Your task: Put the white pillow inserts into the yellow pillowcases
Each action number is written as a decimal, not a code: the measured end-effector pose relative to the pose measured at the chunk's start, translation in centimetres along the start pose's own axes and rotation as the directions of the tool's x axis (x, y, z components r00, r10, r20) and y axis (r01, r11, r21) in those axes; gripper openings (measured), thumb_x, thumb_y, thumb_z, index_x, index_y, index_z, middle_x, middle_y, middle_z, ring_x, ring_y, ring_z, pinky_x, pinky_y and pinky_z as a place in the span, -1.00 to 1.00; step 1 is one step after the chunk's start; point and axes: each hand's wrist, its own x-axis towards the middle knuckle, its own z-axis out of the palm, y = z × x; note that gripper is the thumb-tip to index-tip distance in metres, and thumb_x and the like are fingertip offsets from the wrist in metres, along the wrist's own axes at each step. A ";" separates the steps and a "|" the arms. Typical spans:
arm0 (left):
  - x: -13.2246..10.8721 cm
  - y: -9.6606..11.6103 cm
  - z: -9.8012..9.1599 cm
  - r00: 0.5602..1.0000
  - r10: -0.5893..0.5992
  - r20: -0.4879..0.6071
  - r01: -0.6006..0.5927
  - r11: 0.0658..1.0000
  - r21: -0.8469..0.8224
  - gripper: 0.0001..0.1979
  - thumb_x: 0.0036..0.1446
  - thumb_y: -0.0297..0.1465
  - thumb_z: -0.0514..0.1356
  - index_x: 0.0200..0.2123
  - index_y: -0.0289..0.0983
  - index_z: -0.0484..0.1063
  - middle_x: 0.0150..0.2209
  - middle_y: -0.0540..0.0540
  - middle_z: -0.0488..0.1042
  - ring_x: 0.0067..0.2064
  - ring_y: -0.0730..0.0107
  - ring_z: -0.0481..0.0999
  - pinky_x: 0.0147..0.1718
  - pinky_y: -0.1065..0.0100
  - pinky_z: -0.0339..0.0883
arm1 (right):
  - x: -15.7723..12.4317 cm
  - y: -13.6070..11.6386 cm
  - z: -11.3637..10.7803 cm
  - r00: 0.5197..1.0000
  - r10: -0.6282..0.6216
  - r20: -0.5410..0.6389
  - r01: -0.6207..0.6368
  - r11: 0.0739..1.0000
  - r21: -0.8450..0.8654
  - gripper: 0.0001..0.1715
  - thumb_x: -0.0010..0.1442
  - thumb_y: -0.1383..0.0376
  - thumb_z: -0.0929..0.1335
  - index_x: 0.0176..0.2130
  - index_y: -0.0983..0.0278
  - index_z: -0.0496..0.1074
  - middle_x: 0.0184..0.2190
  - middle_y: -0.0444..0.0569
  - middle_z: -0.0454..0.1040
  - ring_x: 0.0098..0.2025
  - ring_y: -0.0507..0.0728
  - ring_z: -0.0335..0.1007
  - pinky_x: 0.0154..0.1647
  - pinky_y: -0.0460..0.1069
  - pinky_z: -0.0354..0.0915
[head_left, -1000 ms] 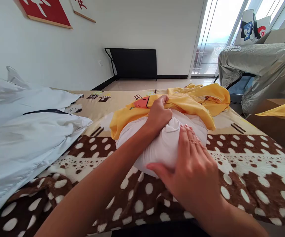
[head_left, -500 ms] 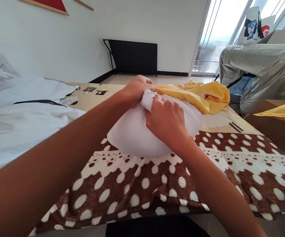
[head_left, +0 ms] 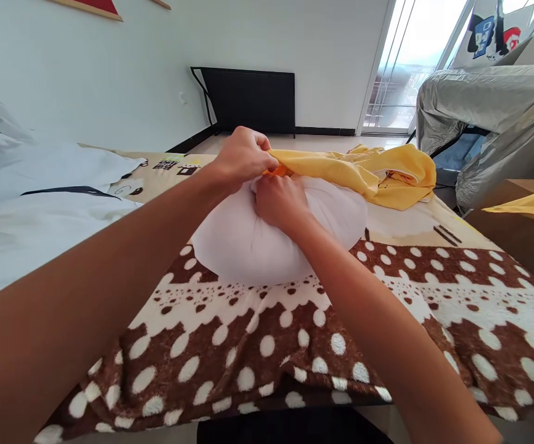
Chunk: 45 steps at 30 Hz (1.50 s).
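A plump white pillow [head_left: 230, 246] lies on the bed in front of me. My left hand [head_left: 246, 157] is closed on the edge of a yellow pillowcase [head_left: 332, 165] at the pillow's far side, holding that edge raised. My right hand [head_left: 280, 200] is closed on the pillow's far end, with its fingertips tucked under the yellow edge and hidden there. The rest of the pillowcase trails away to the right, bunched behind the pillow.
Beneath everything spreads a brown and white dotted blanket [head_left: 267, 345]. White bedding [head_left: 49, 216] with a dark strap is heaped at left. Two dark sticks [head_left: 447, 235] lie at right, near a cardboard box [head_left: 517, 234] and a silver-covered object [head_left: 489, 92]. A black panel [head_left: 248, 102] leans against the wall.
The white pillow end that stuck up between my hands is now down under the yellow edge. My right hand has moved left and forward; my left hand has drawn the pillowcase edge leftward.
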 end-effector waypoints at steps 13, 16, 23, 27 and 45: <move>-3.4 2.1 -1.1 0.947 0.199 0.251 -0.304 0.803 0.513 -0.45 -0.24 -0.57 0.05 -0.07 -0.26 0.35 0.02 -0.19 0.39 0.04 0.02 0.35 -0.01 0.11 0.17 | -1.0 2.3 -1.9 0.983 0.179 -0.041 -0.175 0.980 0.090 -0.64 0.22 0.36 0.15 -0.17 0.32 0.48 -0.17 0.14 0.54 -0.13 0.22 0.45 -0.13 0.05 0.28; -2.6 1.9 -1.9 0.934 0.154 0.321 -0.308 0.802 0.512 -0.32 -0.26 -0.60 0.00 0.04 -0.17 0.29 0.18 -0.11 0.28 0.16 0.04 0.26 0.06 0.08 0.10 | -1.3 2.6 -2.3 0.973 0.222 -0.057 -0.215 0.971 0.105 -0.63 0.21 0.37 0.15 -0.13 0.33 0.46 -0.13 0.16 0.52 -0.09 0.21 0.44 -0.10 0.04 0.27; 0.0 0.3 -3.7 0.919 0.170 0.355 -0.278 0.920 0.278 -0.49 -0.35 -0.51 0.06 -0.19 -0.19 0.41 -0.07 -0.10 0.48 -0.11 0.17 0.46 -0.21 0.35 0.30 | -1.1 2.6 -2.2 0.967 0.247 -0.060 -0.240 0.965 0.108 -0.66 0.17 0.36 0.18 -0.13 0.33 0.44 -0.15 0.18 0.52 -0.07 0.24 0.43 -0.07 0.08 0.27; 1.3 -0.7 -4.5 0.893 0.087 0.442 -0.194 0.960 0.204 -0.57 -0.39 -0.44 0.09 -0.30 -0.20 0.41 -0.14 -0.09 0.49 -0.17 0.19 0.47 -0.32 0.38 0.31 | -1.0 2.7 -2.2 0.964 0.258 -0.062 -0.250 0.962 0.111 -0.67 0.16 0.36 0.19 -0.14 0.34 0.44 -0.16 0.18 0.52 -0.07 0.24 0.43 -0.08 0.08 0.27; -0.8 -4.0 1.2 0.981 0.193 -0.022 -0.180 0.946 0.271 -0.81 -0.12 -0.39 0.02 -0.46 -0.29 0.40 -0.39 -0.16 0.46 -0.27 0.12 0.39 -0.18 0.19 0.17 | -1.2 2.3 -2.0 0.950 0.297 -0.098 -0.288 0.952 0.099 -0.68 0.14 0.31 0.22 -0.18 0.33 0.47 -0.18 0.18 0.54 -0.09 0.26 0.45 -0.11 0.06 0.28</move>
